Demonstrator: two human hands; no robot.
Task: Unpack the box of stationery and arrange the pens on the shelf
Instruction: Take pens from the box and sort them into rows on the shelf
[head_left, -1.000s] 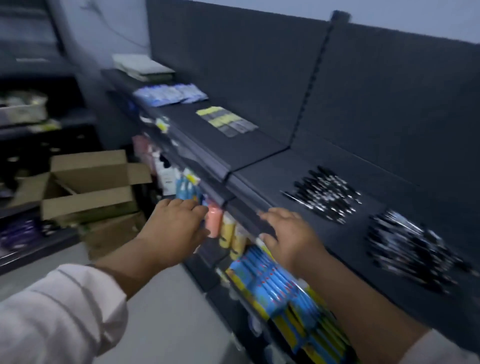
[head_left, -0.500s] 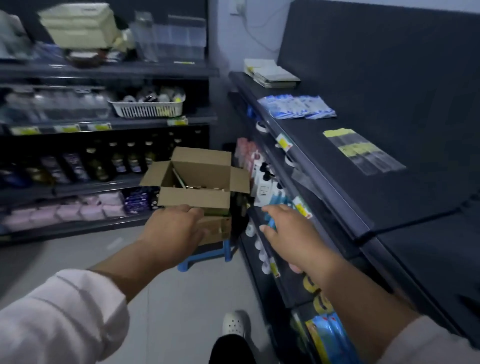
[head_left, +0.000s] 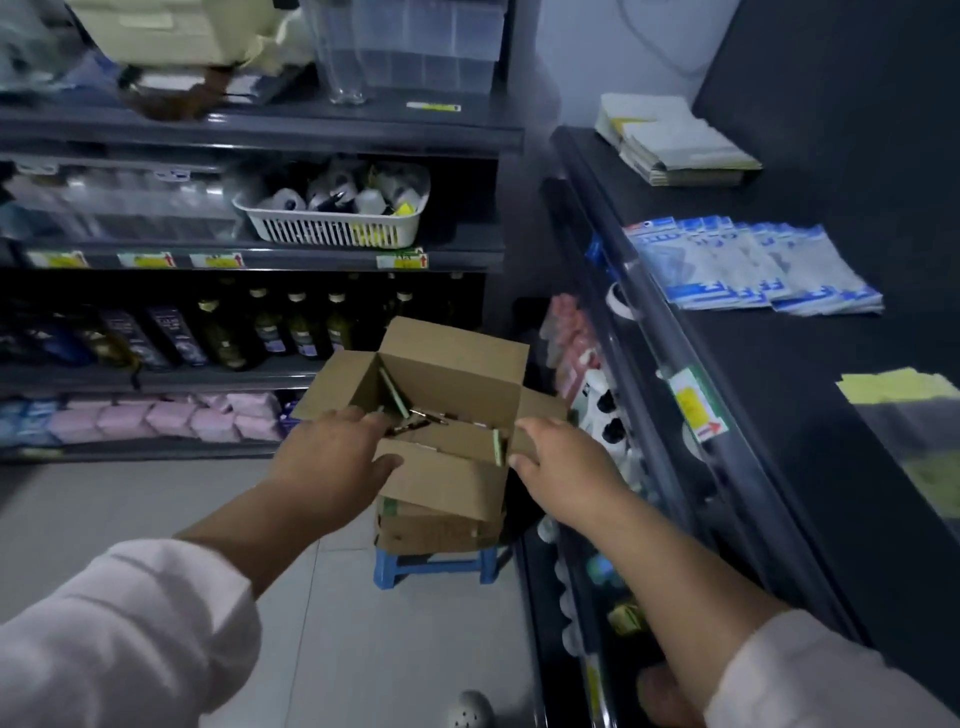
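Note:
An open cardboard box (head_left: 457, 374) stands on a second carton atop a small blue stool (head_left: 434, 566). Inside it lie several pens (head_left: 423, 418) and a flat green pack. My left hand (head_left: 337, 457) hovers at the box's near left corner, fingers relaxed over the opening and holding nothing. My right hand (head_left: 563, 462) reaches toward the near right flap, fingers loosely extended, empty. The dark shelf (head_left: 779, 415) runs along my right.
On the right shelf lie blue-white packets (head_left: 748, 267), stacked paper pads (head_left: 675, 143) and yellow-headed sleeves (head_left: 904, 410). A rack ahead holds a white basket (head_left: 337, 228), bottles (head_left: 270, 332) and pink packs (head_left: 171, 418). My shoe (head_left: 470, 712) is on the tiled floor.
My view has swung left from the pens on the shelf to the box. Both hands moved from the shelf edge out to the box's near rim.

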